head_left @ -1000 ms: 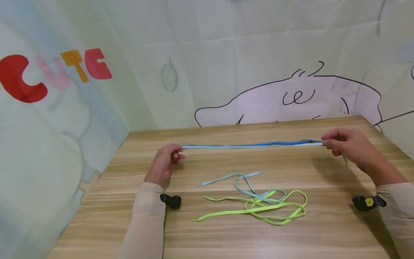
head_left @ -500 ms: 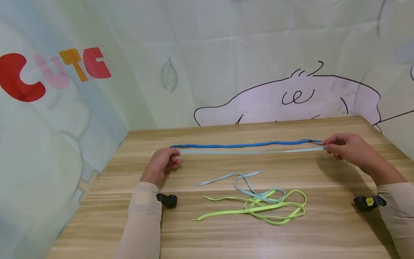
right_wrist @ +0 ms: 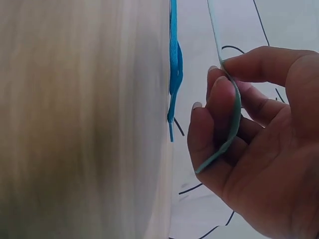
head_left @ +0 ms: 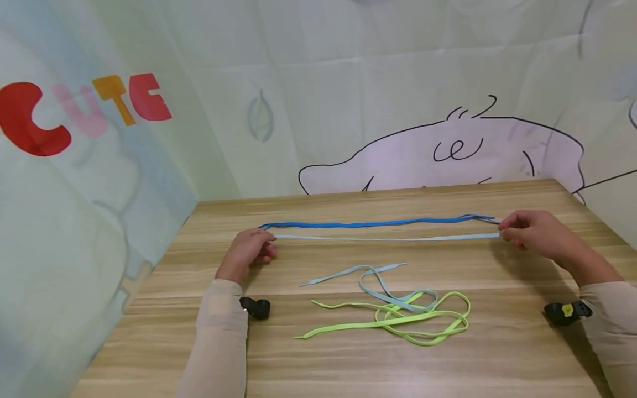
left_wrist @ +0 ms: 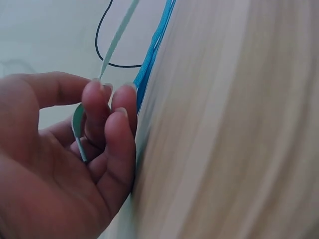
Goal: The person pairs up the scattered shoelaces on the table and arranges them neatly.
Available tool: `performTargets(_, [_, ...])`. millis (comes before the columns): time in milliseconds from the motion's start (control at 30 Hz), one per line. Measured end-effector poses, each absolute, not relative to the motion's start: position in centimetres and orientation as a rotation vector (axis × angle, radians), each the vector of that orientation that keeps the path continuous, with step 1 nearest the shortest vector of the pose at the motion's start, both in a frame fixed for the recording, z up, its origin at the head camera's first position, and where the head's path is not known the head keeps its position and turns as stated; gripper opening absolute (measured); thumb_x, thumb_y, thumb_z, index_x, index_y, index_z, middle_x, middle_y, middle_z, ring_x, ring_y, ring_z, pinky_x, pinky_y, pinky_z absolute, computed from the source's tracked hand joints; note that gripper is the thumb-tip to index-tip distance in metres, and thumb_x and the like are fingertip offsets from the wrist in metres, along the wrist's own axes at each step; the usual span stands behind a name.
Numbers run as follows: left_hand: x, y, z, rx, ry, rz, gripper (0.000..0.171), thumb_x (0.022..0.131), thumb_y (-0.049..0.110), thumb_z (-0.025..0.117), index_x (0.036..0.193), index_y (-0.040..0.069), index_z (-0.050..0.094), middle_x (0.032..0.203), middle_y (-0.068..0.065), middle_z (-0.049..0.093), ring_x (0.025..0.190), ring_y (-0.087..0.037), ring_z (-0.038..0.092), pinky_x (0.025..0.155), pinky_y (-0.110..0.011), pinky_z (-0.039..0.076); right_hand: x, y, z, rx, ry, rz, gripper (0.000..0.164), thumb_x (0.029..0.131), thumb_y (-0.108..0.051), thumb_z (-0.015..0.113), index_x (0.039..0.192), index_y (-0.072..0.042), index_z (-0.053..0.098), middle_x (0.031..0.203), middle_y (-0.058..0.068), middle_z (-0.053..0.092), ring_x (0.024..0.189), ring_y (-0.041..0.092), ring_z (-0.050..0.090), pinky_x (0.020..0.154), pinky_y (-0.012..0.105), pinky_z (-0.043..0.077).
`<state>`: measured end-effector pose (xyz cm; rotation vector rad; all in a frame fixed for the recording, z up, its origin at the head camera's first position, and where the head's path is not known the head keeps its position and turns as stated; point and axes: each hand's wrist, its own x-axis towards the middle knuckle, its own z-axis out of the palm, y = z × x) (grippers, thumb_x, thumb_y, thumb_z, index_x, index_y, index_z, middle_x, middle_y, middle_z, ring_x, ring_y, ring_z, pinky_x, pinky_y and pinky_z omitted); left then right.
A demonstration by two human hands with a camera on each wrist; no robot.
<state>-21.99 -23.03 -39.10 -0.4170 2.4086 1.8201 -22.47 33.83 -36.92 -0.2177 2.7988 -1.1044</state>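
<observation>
A pale blue shoelace (head_left: 448, 237) stretches nearly straight between both hands. At its left end, my left hand (head_left: 246, 252) pinches it between thumb and fingertips, and a short tail (left_wrist: 77, 122) curls into the palm in the left wrist view. My right hand (head_left: 542, 235) pinches the other end, with the loose tip (right_wrist: 219, 152) hanging along the fingers in the right wrist view. Just behind this lace, a bundle of darker blue shoelace (head_left: 355, 225) lies lengthwise on the table, its left end partly hidden by the left hand.
Closer to me, another pale blue shoelace (head_left: 338, 273) lies loosely looped, overlapping a tangled yellow-green shoelace (head_left: 348, 326). The wooden table (head_left: 164, 342) meets a printed cloth backdrop (head_left: 318, 99) along its back edge.
Both hands have drawn the pale blue lace toward me, away from the dark blue bundle it lay against. The left hand also shifted slightly left. The laces in front stayed put.
</observation>
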Motion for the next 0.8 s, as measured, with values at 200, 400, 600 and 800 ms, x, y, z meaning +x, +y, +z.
performTargets(200, [-21.7,-23.8,-39.1,-0.407,2.422,1.781,0.026,0.099,0.016,0.056,0.112,-0.005,0.062,0.076,-0.001,0.064,0.066,-0.009,0.066,0.056,-0.021,0.051,-22.6,34.1,-37.0,-0.230,2.787,-1.060,0.026,0.099,-0.012,0.060,0.116,0.008,0.057,0.093,0.009,0.059,0.076,0.017,0.054,0.066,0.029,0.049])
performTargets(400, [-21.5,-24.6,-39.1,-0.394,2.446,1.735,0.026,0.100,0.017,0.059,0.114,-0.004,0.062,0.079,0.000,0.065,0.068,-0.008,0.066,0.057,-0.020,0.050,-22.8,34.2,-37.2,-0.249,2.753,-1.045,0.025,0.099,-0.011,0.060,0.115,0.007,0.056,0.095,0.009,0.059,0.078,0.019,0.054,0.067,0.030,0.049])
performTargets(600, [-21.6,-24.9,-39.3,-0.402,2.471,1.696,0.025,0.099,0.019,0.061,0.114,-0.002,0.064,0.082,0.000,0.066,0.071,-0.007,0.065,0.059,-0.021,0.051,-22.8,34.4,-37.3,-0.242,2.740,-1.050,0.025,0.099,-0.010,0.060,0.115,0.008,0.057,0.097,0.009,0.059,0.078,0.018,0.055,0.067,0.029,0.049])
performTargets(800, [-21.7,-24.8,-39.2,-0.405,2.481,1.687,0.024,0.100,0.017,0.060,0.115,0.000,0.063,0.084,-0.001,0.066,0.072,-0.006,0.064,0.059,-0.020,0.051,-22.7,34.5,-37.4,-0.233,2.739,-1.043,0.024,0.098,-0.010,0.060,0.114,0.008,0.057,0.094,0.008,0.059,0.077,0.018,0.055,0.066,0.030,0.048])
